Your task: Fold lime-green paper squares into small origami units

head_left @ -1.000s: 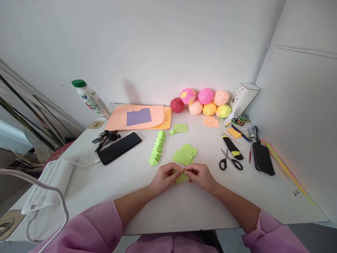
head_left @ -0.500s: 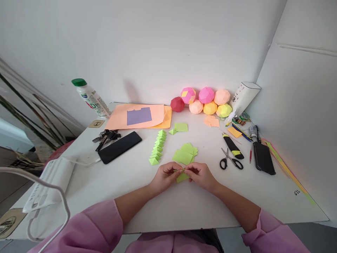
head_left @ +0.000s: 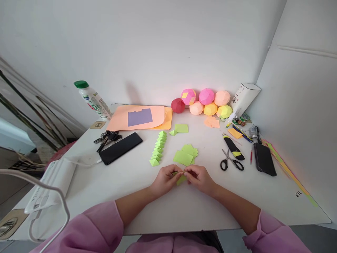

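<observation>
Near the front of the table, my left hand (head_left: 166, 180) and my right hand (head_left: 200, 179) meet fingertip to fingertip. Both pinch a piece of green paper (head_left: 181, 180), which is partly hidden by the fingers. Just beyond them lies a loose pile of green paper pieces (head_left: 185, 155). Left of the pile, a row of folded green paper units (head_left: 158, 149) runs away from me, nested one against another. A green paper square (head_left: 181, 128) and one small folded green unit (head_left: 173, 133) rest farther back.
Scissors (head_left: 231, 161) and a box cutter (head_left: 233, 147) lie to the right, near a black phone case (head_left: 264, 159). Several faceted paper balls (head_left: 206, 96) are stacked by the wall. On the left are a phone (head_left: 121, 148), keys (head_left: 107, 137), a bottle (head_left: 93, 101) and a power strip (head_left: 52, 183).
Both hands keep their pinch on the green paper. Less of the paper shows below my fingers now, and the camera view has shifted slightly.
</observation>
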Motion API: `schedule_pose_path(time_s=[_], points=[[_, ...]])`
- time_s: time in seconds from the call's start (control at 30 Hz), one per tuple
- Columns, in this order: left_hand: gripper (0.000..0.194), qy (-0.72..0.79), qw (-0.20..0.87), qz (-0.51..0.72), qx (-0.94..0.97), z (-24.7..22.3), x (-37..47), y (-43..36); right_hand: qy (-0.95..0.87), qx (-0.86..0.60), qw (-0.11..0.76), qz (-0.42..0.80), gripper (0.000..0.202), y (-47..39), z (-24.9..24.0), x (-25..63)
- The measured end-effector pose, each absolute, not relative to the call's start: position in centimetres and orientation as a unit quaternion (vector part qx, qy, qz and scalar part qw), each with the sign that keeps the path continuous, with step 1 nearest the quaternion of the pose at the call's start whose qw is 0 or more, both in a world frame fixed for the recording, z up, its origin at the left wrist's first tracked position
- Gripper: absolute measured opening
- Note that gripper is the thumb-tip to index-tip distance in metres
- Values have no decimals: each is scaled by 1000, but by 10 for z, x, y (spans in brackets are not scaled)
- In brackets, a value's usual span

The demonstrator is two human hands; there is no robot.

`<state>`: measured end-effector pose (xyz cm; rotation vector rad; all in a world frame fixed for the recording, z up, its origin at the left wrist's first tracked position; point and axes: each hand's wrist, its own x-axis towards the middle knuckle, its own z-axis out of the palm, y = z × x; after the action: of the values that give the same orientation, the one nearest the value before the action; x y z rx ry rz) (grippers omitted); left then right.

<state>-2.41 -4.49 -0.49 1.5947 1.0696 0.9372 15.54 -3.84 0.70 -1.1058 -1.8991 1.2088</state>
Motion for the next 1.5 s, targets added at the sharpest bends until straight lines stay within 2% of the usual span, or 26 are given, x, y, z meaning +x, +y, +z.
schedule_pose_path(time_s=[0.3, 0.53, 0.67, 0.77, 1.0, 1.2, 1.4, 1.5], points=[[34, 488, 516, 359, 606, -5, -19, -50, -746, -424, 309, 409, 10, -40, 7, 156], [50, 455, 507, 362, 636, -4, -23, -46, -664, -416, 293, 548, 12, -39, 9, 158], [38, 438, 527, 411, 601, 0, -23, -43, -635, -423, 274, 585, 14, -37, 8, 161], [29, 401, 558, 398, 608, 0, -22, -42, -633, -431, 263, 587, 16, -36, 8, 161], [26, 397, 548, 425, 602, -3, -23, -39, -581, -437, 304, 616, 26, -31, 10, 163], [28, 374, 550, 393, 635, -3, -25, -36, -572, -422, 291, 640, 29, -31, 6, 162], [27, 379, 666, 432, 476, -6, -21, -34, -579, -403, 343, 620, 34, -32, 7, 162], [35, 355, 679, 443, 465, -5, -20, -35, -582, -405, 362, 605, 32, -31, 8, 163]])
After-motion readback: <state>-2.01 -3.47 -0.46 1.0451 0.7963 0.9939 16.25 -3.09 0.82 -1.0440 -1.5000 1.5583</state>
